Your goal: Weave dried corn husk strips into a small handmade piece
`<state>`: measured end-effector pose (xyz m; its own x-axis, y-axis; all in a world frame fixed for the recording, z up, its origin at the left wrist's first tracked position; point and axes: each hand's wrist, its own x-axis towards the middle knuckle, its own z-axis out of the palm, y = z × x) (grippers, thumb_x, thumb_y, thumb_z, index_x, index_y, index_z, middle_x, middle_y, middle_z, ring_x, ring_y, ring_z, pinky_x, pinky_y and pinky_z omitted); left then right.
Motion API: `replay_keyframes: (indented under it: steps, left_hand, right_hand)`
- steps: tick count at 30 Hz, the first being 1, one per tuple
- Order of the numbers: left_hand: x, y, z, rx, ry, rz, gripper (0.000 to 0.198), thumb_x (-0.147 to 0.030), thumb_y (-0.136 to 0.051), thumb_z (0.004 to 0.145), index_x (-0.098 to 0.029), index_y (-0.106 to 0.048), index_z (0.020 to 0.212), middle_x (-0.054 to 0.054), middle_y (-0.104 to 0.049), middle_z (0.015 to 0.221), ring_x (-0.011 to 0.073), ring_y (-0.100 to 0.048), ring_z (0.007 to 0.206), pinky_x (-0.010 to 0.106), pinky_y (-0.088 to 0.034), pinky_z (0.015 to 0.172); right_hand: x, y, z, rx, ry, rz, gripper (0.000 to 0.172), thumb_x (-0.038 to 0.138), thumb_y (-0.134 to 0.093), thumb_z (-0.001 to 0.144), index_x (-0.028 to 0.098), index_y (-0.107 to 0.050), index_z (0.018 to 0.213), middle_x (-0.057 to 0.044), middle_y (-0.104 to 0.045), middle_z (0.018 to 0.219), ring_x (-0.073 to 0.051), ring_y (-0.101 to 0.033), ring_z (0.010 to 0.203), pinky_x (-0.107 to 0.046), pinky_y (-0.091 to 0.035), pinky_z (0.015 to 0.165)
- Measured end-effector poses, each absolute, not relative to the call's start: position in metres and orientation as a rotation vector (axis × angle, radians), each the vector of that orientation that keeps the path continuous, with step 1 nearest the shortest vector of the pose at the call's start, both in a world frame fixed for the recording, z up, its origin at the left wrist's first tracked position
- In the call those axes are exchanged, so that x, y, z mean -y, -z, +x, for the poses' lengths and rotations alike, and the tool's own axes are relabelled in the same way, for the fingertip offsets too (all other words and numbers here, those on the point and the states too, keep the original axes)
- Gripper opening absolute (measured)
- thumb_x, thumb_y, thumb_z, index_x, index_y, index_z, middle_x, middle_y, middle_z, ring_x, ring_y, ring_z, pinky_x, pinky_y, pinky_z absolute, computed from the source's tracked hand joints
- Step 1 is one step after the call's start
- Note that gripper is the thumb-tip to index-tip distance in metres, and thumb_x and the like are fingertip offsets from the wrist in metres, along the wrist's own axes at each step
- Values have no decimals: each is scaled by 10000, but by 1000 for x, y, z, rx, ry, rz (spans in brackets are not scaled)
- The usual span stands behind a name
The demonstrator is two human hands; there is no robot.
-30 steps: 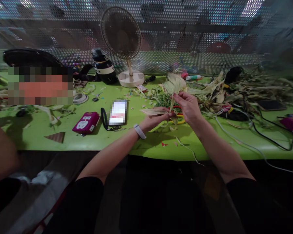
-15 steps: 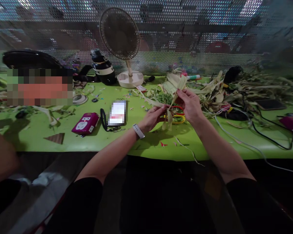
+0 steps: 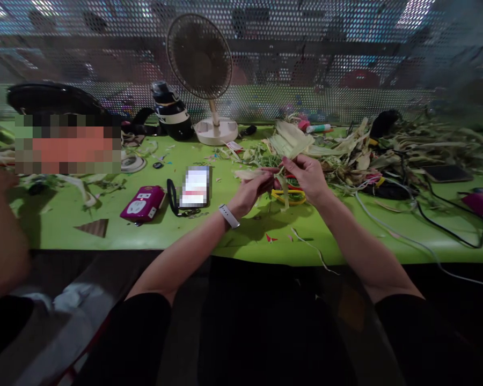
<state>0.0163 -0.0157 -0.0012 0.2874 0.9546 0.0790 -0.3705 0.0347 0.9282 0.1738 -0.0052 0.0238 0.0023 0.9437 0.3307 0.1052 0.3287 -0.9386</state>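
Pale, dry corn husk strips (image 3: 286, 195) run between my two hands above the green table. My left hand (image 3: 254, 193), with a light band on the wrist, is closed in a pinch on the husk; one pale end sticks out to its left. Opposite it, my right hand (image 3: 309, 176) pinches the same husk between thumb and fingers. Just below and behind the hands lie scissors with yellow and red handles (image 3: 290, 199), partly covered by them. A broad fan of pale husk (image 3: 290, 138) rests behind my right hand.
A husk pile (image 3: 422, 142) with cables spreads over the right side. To the left are a phone (image 3: 195, 186) with blurred screen, a purple box (image 3: 143, 203), a black bottle (image 3: 172, 115) and a fan (image 3: 215, 131). A neighbour's arm (image 3: 4, 230) reaches in at far left.
My right hand has moved down and slightly left, closer to my left hand. The upright husk piece between them now sits lower, and its left end shows more plainly beside my left hand.
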Motion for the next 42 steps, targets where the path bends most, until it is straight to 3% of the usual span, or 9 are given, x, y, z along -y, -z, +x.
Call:
replay_keyframes:
  steps: [3,7,16,23,33,36,39,42]
  left_hand:
    - [17,-1,18,-699,-1292,1149,139,-292,-651,857,-184,-564,839,-46,-569,662,71,-564,606,219,-490,641]
    - [15,0,19,-743,-1374,1311,276,-390,-662,847,-188,-504,745,-65,-490,599,62,-488,523,217,-443,545]
    - [18,2,17,-894,-1498,1470,365,-510,-668,810,-217,-467,725,-62,-486,545,73,-440,422,239,-360,414]
    - [20,6,19,-867,-1472,1442,390,-558,-642,813,-221,-448,778,-56,-531,566,79,-514,436,224,-410,399]
    - [18,0,15,-858,-1458,1417,422,-584,-618,819,-217,-425,741,-82,-454,502,53,-442,364,206,-347,336]
    - [17,-2,14,-820,-1366,1356,414,-577,-637,805,-201,-474,746,-72,-487,508,64,-495,399,203,-372,357]
    - [19,-4,13,-782,-1297,1232,401,-561,-680,776,-199,-544,884,-75,-518,529,82,-548,439,195,-376,371]
    - [20,-4,12,-775,-1172,1204,433,-571,-709,739,-175,-606,878,-48,-551,529,71,-508,419,194,-352,379]
  right_hand:
    - [7,-24,173,1448,-889,-1042,542,732,-686,647,199,-594,624,23,-479,583,-105,-416,570,-265,-333,530]
    - [12,-26,168,1544,-970,-1022,487,641,-730,661,192,-551,606,33,-479,586,-98,-420,585,-256,-342,551]
    - [18,-23,161,1510,-1100,-1049,245,391,-727,621,183,-602,658,32,-565,615,-112,-483,613,-269,-401,620]
    - [16,-21,160,1485,-1186,-1039,135,313,-629,596,200,-574,644,27,-574,607,-123,-491,596,-270,-411,592]
    - [15,-19,163,1526,-1125,-1014,140,314,-641,648,198,-564,648,44,-515,616,-105,-444,603,-258,-360,602]
    - [12,-20,164,1423,-1073,-1015,199,376,-678,667,204,-579,681,40,-523,623,-105,-444,600,-258,-364,597]
    - [8,-18,164,1352,-1004,-1028,242,409,-718,655,209,-590,703,33,-541,637,-109,-456,610,-263,-375,603]
    - [5,-16,166,1354,-999,-1022,251,415,-728,656,208,-595,705,23,-568,674,-113,-483,640,-272,-399,633]
